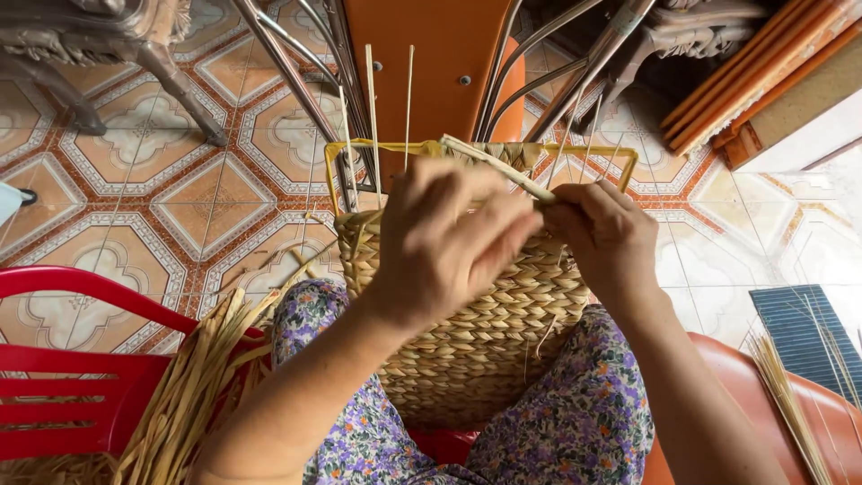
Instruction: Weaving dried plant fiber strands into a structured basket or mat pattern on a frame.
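The half-woven basket of tan plaited straw [476, 332] rests on the person's lap, at the centre of the view, between knees covered in purple floral cloth [575, 413]; its woven wall is ribbed and rough, built in tight braided rows, and its top at twelve o'clock is an unfinished yellow-coated wire frame [334, 171] with thin pale upright stakes [372, 117] rising from it. The left hand [449, 242] is curled over the rim, fingers bent and closing on a flat pale-green strip of dried reed [498, 166]; the right hand [606, 233], at three o'clock of the left, pinches the same strip's lower end between thumb and fingers. The strip looks light, pliant along its length yet liable to split or kink if bent sharply, so it is best taken close to the point of weaving, where both hands grip it now; the basket itself seems light and stiff enough to hold by its wire frame. At eight o'clock a loose bundle of dry straw-coloured strands [193, 386] lies across a red plastic slatted chair [72, 386]; at four o'clock a sheaf of thin pale fibres [790, 395] rests on an orange seat [763, 395]; beyond, at twelve o'clock, metal chair legs [287, 72] stand on a patterned terracotta tile floor [135, 180].
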